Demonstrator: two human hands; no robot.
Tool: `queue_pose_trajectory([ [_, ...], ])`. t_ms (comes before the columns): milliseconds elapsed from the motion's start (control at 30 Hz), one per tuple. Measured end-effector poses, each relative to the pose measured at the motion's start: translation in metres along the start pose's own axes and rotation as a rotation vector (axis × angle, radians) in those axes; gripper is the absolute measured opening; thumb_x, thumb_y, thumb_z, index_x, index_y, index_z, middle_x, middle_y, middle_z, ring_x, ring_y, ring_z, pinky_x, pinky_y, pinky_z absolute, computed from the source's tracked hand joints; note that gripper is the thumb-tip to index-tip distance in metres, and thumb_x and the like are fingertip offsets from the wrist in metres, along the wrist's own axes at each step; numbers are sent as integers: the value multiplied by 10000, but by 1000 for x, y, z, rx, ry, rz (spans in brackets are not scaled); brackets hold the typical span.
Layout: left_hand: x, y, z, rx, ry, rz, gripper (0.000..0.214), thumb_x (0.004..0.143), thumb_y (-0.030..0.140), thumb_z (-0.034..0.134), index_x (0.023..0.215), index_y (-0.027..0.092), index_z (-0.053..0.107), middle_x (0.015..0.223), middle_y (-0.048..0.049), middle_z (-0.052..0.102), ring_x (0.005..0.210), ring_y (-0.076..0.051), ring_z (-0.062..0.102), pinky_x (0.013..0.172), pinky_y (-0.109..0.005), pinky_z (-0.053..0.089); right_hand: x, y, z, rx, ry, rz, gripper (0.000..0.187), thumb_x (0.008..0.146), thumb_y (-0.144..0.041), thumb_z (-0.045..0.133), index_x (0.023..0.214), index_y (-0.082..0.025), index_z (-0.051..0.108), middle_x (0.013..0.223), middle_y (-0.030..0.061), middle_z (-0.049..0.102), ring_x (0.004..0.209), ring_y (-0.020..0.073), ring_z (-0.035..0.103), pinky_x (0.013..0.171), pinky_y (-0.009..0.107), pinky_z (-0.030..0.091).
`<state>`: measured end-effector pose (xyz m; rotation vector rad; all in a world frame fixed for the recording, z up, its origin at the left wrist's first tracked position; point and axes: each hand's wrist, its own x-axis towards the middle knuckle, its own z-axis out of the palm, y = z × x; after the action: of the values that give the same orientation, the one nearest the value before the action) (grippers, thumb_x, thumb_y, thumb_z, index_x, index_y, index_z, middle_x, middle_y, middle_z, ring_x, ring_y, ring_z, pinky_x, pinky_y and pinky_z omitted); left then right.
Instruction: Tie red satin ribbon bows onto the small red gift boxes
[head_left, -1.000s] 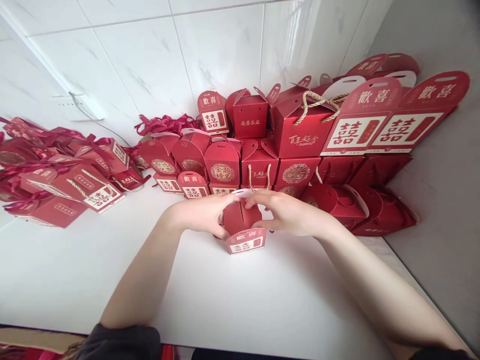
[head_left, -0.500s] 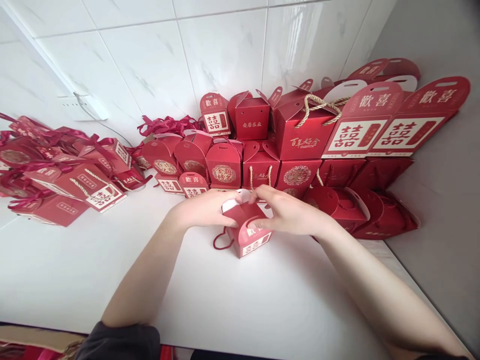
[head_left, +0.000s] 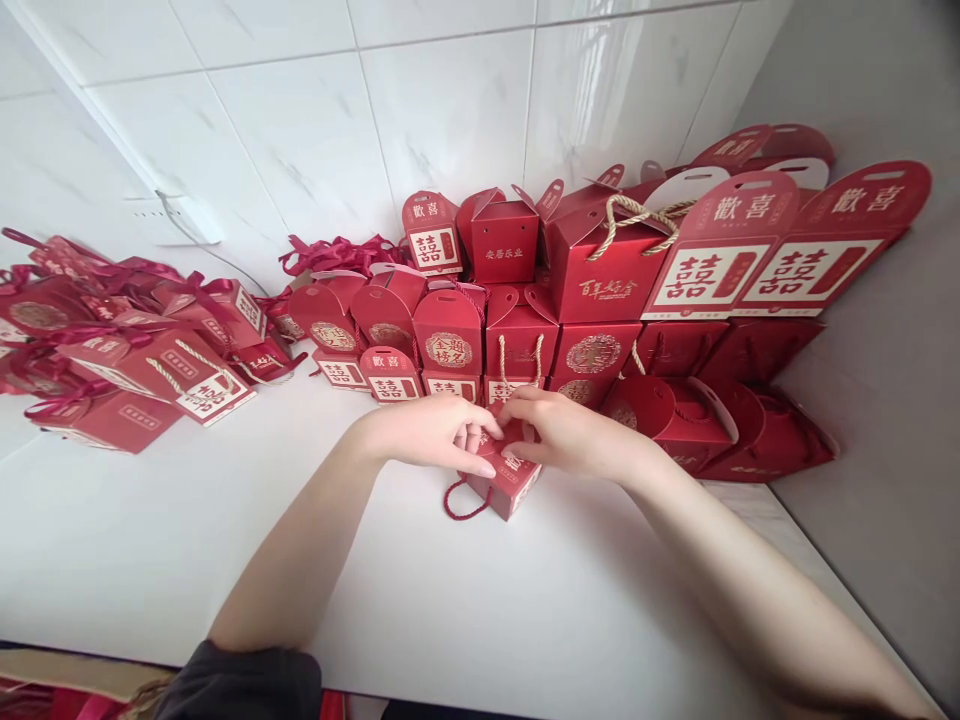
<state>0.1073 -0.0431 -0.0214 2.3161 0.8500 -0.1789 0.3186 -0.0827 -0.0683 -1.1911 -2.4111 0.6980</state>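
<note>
A small red gift box point(head_left: 504, 483) with gold lettering and a red cord loop sits on the white table point(head_left: 420, 600) in the middle of the head view. My left hand point(head_left: 435, 434) grips its top from the left, fingers curled over the flaps. From the right, my right hand point(head_left: 571, 436) pinches the same top, fingertips meeting the left hand's. The box's upper flaps are hidden under my fingers. Its cord hangs out at the lower left.
Stacked red gift boxes point(head_left: 517, 300) line the tiled wall behind my hands. Larger red boxes with white labels point(head_left: 750, 260) stand at the right against a grey wall. A pile of flat red boxes with ribbons point(head_left: 127, 340) lies at the left.
The box turned from facing me to angled right, and its tall flap folded down. Both hands closed together over its top.
</note>
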Motion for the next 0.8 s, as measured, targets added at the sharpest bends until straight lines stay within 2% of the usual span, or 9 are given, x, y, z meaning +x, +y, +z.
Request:
queue_pose_trajectory([
  [100,-10,-5,-10,-51,142,-8,371,779,434,689,1076,212,702,882,-26,721,809,-164,668,711,-243,494,-5,-7,-3,-52,-8,2,226,910,-242,556,1104,-190,659,1074,88,606,958,219,624,862,344,478],
  [167,-19,-17,-23,-64,490,-3,298,799,435,670,973,198,713,909,-31,725,841,-169,664,752,-258,502,-9,-15,-3,-98,-27,27,309,921,-380,558,1143,-190,658,1091,101,614,940,241,637,837,361,491],
  [267,-26,-49,-56,-74,1223,56,235,848,383,619,946,173,662,937,-39,705,872,-169,654,807,-286,508,-14,-28,-1,-207,-51,54,445,890,-477,582,1195,-159,643,1154,130,611,989,299,634,832,404,503],
  [300,-27,-63,-71,-42,1396,23,227,871,368,590,983,179,646,980,-40,697,912,-169,646,841,-293,501,-14,-31,0,-246,-55,63,460,888,-469,586,1208,-143,638,1175,141,607,1011,316,627,836,418,505],
  [333,-27,-77,-88,21,1447,-60,232,887,346,567,1045,190,634,1063,-40,686,979,-168,631,879,-292,486,-14,-34,1,-277,-59,72,464,890,-456,586,1216,-129,633,1187,150,603,1025,327,622,839,428,507],
  [433,-21,-116,-139,144,1428,-425,310,886,294,536,1163,173,599,1294,-47,600,1140,-175,550,1001,-303,409,-13,-37,2,-307,-67,93,464,897,-435,582,1228,-112,624,1192,159,602,1035,330,616,845,436,512],
  [567,-12,-149,-190,86,1184,-606,271,879,243,477,909,101,706,1060,-69,713,1021,-212,593,943,-309,430,-11,-37,2,-290,-62,93,430,895,-389,591,1219,-108,623,1172,148,610,1020,318,625,856,439,519],
  [700,0,-161,-213,91,933,-675,203,838,262,556,832,147,723,955,-46,740,922,-211,641,853,-281,468,-9,-37,3,-281,-58,93,457,884,-399,609,1231,-102,618,1202,155,602,1033,327,628,862,448,526],
  [800,10,-166,-218,165,844,-713,270,849,351,595,831,107,709,854,-80,727,836,-220,647,805,-318,487,-7,-37,3,-274,-50,91,464,884,-403,613,1243,-109,613,1173,147,612,1024,323,630,855,448,530],
])
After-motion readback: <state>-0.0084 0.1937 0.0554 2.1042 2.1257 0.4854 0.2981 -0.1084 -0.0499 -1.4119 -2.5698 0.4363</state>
